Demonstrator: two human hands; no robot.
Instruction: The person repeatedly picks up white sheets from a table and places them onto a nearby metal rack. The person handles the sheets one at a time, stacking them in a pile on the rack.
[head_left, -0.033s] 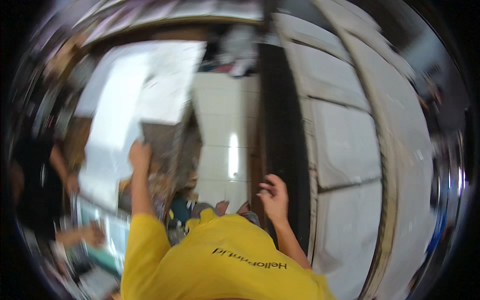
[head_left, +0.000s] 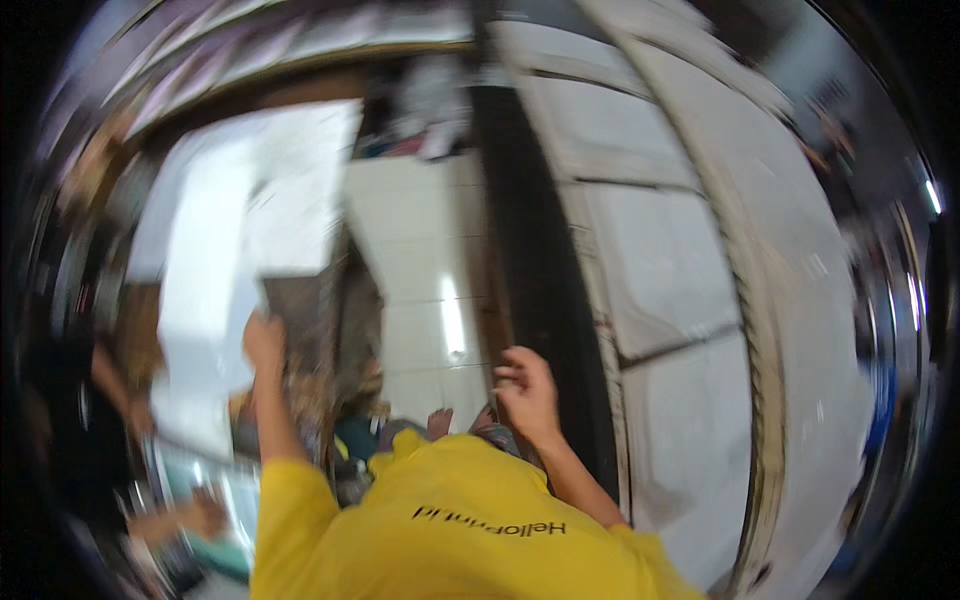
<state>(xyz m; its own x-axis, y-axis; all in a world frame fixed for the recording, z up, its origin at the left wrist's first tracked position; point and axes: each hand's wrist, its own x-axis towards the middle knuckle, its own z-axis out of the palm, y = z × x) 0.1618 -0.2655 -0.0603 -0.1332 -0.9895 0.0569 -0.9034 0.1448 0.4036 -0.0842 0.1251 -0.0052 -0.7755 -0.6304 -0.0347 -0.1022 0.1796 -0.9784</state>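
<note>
My left hand (head_left: 265, 342) is closed at the right edge of a long white sheet (head_left: 205, 240) and appears to grip it. This sheet hangs over a white-topped table (head_left: 305, 190) and runs down toward another person on the left. My right hand (head_left: 527, 395) hovers beside a long black rail (head_left: 535, 260). Its fingers are loosely curled and apart, and I see nothing held in them. Motion blur softens both hands.
A person in dark clothes (head_left: 75, 410) stands at the left, with a hand (head_left: 203, 515) over a pale green-framed panel (head_left: 225, 480). White padded panels (head_left: 655, 260) line the right. Between them runs a tiled floor (head_left: 420, 290), with a cluttered heap (head_left: 435, 110) at its far end.
The whole view has turned slightly, shifting the table and panels left in the picture. Both hands keep nearly the same pose.
</note>
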